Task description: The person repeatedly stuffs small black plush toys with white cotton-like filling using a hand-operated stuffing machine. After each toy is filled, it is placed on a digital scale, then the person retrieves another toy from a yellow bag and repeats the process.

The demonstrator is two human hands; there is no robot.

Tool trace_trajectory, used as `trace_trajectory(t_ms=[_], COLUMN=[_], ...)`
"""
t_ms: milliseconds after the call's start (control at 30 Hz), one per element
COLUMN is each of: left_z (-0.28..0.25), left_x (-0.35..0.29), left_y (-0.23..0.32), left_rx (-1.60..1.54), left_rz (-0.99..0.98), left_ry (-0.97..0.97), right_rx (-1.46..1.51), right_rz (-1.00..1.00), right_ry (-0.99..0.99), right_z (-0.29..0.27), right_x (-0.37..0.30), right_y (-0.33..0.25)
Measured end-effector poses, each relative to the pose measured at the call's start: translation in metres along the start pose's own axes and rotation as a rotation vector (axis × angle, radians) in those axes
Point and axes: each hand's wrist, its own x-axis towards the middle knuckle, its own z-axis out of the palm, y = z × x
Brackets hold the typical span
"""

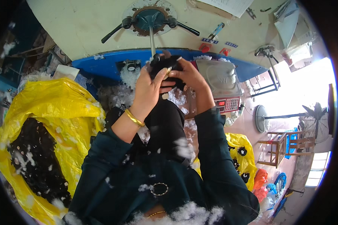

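Left hand (147, 85) and right hand (189, 76) grip black piece (170, 63) near metal tube (152, 41).
Perhaps positioning step, next needing steady hold — contact with tube unclear.

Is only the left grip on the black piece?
No, the left grip and the right grip both hold the black piece by the metal tube.

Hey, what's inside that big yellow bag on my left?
The yellow bag holds a heap of small black pieces, with tufts of white fluff on top. Whatever lies beneath that top layer is covered, so I can't tell what's at the bottom.
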Motion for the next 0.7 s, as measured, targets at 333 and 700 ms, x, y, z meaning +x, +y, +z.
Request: trace_trajectory(t_ms=[333, 700], left_z=[-0.013, -0.065], left_x=[-0.006, 0.022], left_y=[-0.003, -0.003], left_rx=[0.046, 0.214], left_rz=[-0.146, -0.065], left_ry=[-0.017, -0.084], right_rx=[0.078, -0.1], right_rz=[-0.109, -0.237], right_ry=[-0.053, 0.297], right_z=[0.001, 0.062], right_x=[-0.011, -0.008], right_y=[0.004, 0.028])
